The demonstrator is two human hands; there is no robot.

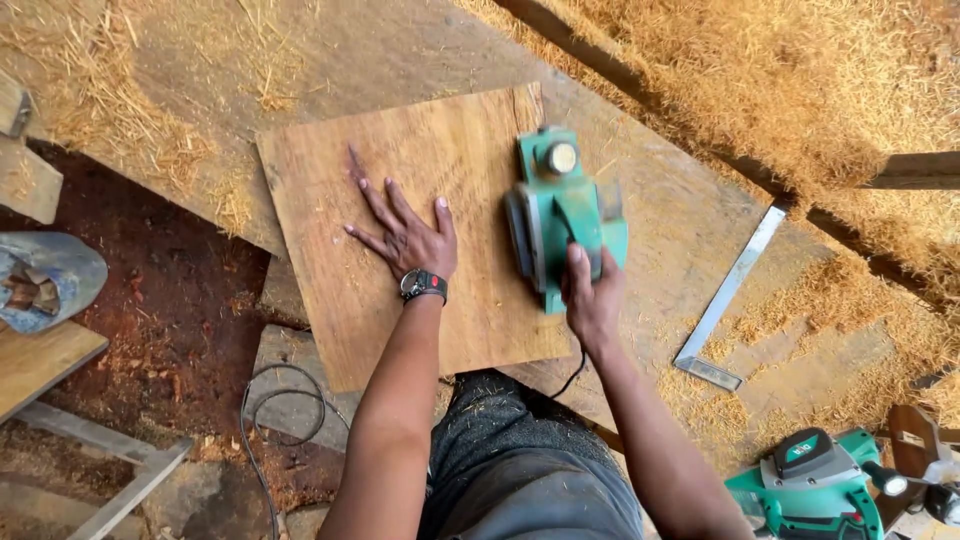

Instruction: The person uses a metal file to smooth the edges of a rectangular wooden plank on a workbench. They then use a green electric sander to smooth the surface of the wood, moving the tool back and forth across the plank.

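The right hand (592,298) is clenched on the green planer (560,215) at the board's (400,150) right edge. The left hand (408,232) lies spread flat mid-board; shavings already litter the desk (400,50), so planing looks well underway.

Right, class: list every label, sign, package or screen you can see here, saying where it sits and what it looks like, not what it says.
Label on the cordless tool: bottom right corner, a small pale oblong on the dark grey top of the green body.
Watch: on the wrist of the left hand, a dark round face on a black strap; whether it is a screen cannot be told.
No packages or signs show.
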